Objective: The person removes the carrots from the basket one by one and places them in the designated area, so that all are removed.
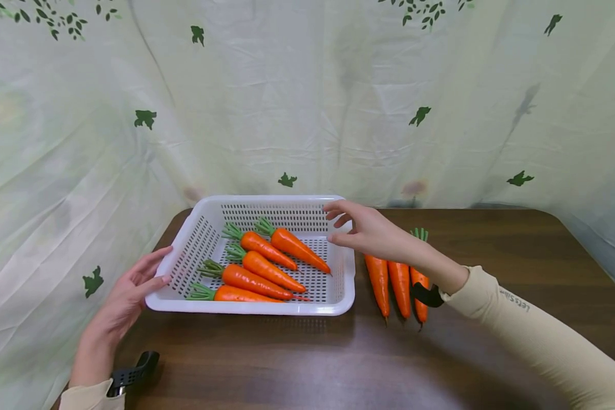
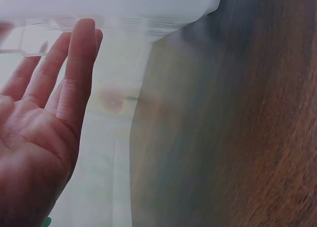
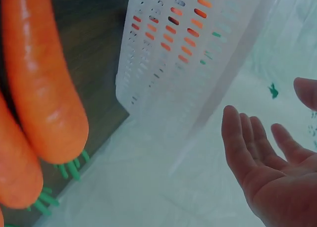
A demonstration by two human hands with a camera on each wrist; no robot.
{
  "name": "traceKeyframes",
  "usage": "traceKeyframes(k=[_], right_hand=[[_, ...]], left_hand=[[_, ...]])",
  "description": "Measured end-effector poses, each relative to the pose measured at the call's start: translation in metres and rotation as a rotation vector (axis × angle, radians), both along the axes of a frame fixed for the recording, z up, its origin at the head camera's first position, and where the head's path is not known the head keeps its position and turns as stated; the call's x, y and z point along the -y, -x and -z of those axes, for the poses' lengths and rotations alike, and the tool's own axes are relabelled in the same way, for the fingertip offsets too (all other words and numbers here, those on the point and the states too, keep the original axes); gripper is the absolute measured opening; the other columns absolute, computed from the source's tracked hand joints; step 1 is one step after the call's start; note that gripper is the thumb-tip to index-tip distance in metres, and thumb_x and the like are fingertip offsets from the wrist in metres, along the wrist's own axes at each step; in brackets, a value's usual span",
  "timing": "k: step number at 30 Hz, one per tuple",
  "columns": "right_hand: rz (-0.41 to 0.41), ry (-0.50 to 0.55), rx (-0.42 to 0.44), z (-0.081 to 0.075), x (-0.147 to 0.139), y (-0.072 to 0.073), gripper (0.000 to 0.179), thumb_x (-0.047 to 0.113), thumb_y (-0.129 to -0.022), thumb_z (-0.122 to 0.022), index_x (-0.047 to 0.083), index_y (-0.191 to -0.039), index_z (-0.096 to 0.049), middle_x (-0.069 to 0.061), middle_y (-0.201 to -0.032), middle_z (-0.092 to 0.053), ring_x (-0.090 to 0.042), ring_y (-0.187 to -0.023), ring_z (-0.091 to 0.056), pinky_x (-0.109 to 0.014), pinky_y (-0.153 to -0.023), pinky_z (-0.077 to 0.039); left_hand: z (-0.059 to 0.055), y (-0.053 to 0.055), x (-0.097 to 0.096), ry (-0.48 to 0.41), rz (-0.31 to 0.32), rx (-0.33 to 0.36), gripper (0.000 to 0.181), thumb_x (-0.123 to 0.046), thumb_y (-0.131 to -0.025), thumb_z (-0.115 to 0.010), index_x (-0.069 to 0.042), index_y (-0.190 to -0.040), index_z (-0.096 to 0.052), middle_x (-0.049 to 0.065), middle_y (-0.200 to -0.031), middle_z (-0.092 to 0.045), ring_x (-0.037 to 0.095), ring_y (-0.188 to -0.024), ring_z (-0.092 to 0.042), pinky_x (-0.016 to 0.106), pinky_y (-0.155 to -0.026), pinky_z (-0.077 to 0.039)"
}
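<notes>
Basket (image 1: 251,308) sits between my hands. My left hand (image 1: 125,299), unclenched, touches its left rim with fingers and thumb; my right hand (image 1: 371,230), loosely bent and holding nothing, is over its right end. Five carrots (image 1: 271,274) lie inside, left of my right hand; three more carrots (image 1: 400,290) lie just outside, partly under my forearm (image 1: 438,262).

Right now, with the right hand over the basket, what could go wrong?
The right wrist's black band might brush the three loose carrots and roll one. The right hand could also bump the basket, which might slide, since the left hand touches only its left side.
</notes>
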State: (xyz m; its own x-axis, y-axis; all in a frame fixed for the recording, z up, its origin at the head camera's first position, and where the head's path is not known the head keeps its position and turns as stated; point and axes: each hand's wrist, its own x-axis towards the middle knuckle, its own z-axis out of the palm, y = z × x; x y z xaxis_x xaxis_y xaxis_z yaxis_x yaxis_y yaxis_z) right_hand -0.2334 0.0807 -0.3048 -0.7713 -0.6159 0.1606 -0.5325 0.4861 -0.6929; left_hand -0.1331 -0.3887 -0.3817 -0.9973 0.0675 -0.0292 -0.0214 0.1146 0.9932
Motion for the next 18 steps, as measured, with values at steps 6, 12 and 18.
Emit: traceKeyframes(k=[6, 12, 18], right_hand=[[-0.008, 0.017, 0.027, 0.01, 0.019, 0.012, 0.05, 0.024, -0.091, -0.071, 0.016, -0.137, -0.05, -0.002, -0.126, -0.058, -0.02, -0.111, -0.058, -0.035, -0.086, -0.054], [-0.059, 0.027, 0.03, 0.019, 0.036, 0.023, 0.051, 0.023, -0.092, -0.07, 0.011, -0.138, -0.05, -0.006, -0.128, -0.058, -0.026, -0.113, -0.058, -0.039, -0.092, -0.05], [-0.105, 0.021, 0.04, 0.029, 0.049, 0.031, 0.051, 0.022, -0.092, -0.067, 0.012, -0.139, -0.049, -0.009, -0.13, -0.057, -0.024, -0.114, -0.057, -0.036, -0.094, -0.048]], left_hand=[[0.0, 0.001, -0.001, 0.01, 0.002, -0.01, 0.059, -0.011, -0.1, -0.055, -0.027, -0.153, -0.034, -0.002, -0.141, -0.044, 0.014, -0.112, -0.057, 0.038, -0.084, -0.054], [-0.001, 0.0, -0.001, 0.009, -0.001, -0.011, 0.059, -0.011, -0.1, -0.055, -0.027, -0.153, -0.034, -0.001, -0.141, -0.044, 0.014, -0.112, -0.057, 0.038, -0.084, -0.054], [-0.001, 0.0, -0.001, 0.017, -0.005, -0.002, 0.06, -0.012, -0.1, -0.056, -0.028, -0.153, -0.034, 0.0, -0.142, -0.042, 0.015, -0.113, -0.056, 0.038, -0.085, -0.054]])
